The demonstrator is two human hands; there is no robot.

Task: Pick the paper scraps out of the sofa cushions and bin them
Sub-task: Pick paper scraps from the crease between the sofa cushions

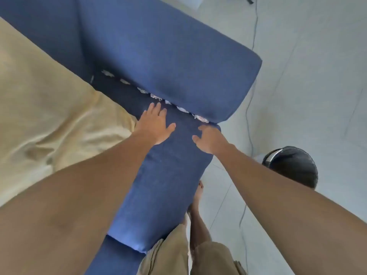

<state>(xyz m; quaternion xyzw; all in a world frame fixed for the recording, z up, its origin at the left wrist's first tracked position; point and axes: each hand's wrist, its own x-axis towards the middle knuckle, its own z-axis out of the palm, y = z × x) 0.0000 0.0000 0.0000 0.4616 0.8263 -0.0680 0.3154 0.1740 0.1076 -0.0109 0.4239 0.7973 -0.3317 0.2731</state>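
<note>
Both hands, left [154, 124] flat, right [210, 138] loosely spread, hold nothing beside half-hidden paper scraps [182, 109].

Home living room. Shown by: blue fabric-upholstered sofa [168, 62], beige cloth throw [39, 100] draped over seat, pale grey tiled floor [317, 76], thin cable [253, 42] trailing across tiles, black round bin [292, 165].

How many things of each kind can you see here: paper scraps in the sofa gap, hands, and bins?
Paper scraps in the gap: 7, among them; the blur may hide more
Hands: 2, left hand, right hand
Bins: 1, black bin
Total: 10
</note>
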